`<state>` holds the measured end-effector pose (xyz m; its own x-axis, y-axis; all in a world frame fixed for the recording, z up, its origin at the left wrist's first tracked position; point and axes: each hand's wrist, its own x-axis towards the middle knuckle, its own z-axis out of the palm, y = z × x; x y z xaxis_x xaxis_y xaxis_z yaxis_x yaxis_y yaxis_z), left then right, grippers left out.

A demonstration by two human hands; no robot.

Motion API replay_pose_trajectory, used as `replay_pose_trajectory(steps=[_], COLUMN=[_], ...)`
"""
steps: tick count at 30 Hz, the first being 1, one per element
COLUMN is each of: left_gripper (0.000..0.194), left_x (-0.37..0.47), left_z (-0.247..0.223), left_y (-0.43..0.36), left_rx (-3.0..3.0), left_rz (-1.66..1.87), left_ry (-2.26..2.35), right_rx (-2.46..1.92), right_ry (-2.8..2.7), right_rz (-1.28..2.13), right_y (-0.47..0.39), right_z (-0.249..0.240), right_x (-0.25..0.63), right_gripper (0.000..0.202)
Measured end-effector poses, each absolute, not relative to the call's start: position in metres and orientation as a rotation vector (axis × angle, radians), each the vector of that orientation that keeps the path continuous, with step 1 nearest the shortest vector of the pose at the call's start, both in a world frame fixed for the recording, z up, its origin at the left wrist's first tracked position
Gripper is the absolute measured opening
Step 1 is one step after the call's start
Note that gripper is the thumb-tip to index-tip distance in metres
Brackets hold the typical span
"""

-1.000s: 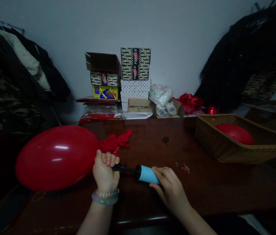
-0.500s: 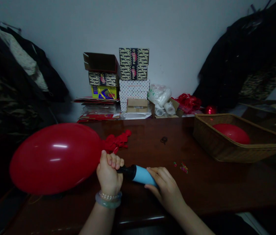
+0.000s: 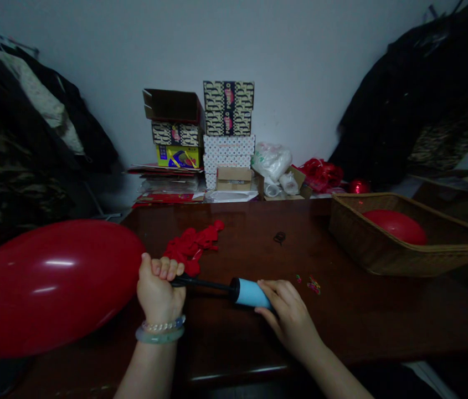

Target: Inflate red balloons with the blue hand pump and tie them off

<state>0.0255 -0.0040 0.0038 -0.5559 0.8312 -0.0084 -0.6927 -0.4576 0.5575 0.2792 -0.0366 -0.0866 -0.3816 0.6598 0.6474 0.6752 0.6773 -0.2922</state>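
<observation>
A large inflated red balloon [image 3: 57,282] stretches off to the left, its neck end at my left hand [image 3: 161,285]. That hand is closed around the balloon's neck and the black nozzle end of a hand pump; my fingers hide the joint between them. The pump [image 3: 252,292] has a light blue barrel, and its thin black rod shows between my hands. My right hand [image 3: 287,316] is wrapped around the barrel's right end. Just beyond my left hand lies a pile of uninflated red balloons [image 3: 194,244] on the dark table.
A wicker basket [image 3: 383,260] on the right holds another red balloon [image 3: 395,226]. Small coloured bands [image 3: 313,285] and a dark looped item [image 3: 279,238] lie mid-table. Stacked boxes [image 3: 229,149] and plastic bags [image 3: 273,160] line the back. Coats hang on both sides.
My left hand has moved left with the balloon and nozzle, away from the blue barrel, so the pump's rod now shows. My right hand has shifted slightly right.
</observation>
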Motion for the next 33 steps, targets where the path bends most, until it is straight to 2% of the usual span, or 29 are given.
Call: replay_pose_trajectory(steps=[15,33], left_gripper=[0.048,0.044], left_x=[0.067,0.024], left_z=[-0.022,0.001], left_y=[-0.016,-0.002], left_rx=[0.405,0.326], left_rz=[1.942,2.085], left_ry=[0.624,0.599], right_rx=[-1.071,-1.031], right_ry=[-2.088,-2.15], right_rz=[0.021,0.01], right_y=[-0.058,-0.032], right_z=[-0.091,-0.082], right_x=[0.246,0.282], right_gripper=[0.043,0.045])
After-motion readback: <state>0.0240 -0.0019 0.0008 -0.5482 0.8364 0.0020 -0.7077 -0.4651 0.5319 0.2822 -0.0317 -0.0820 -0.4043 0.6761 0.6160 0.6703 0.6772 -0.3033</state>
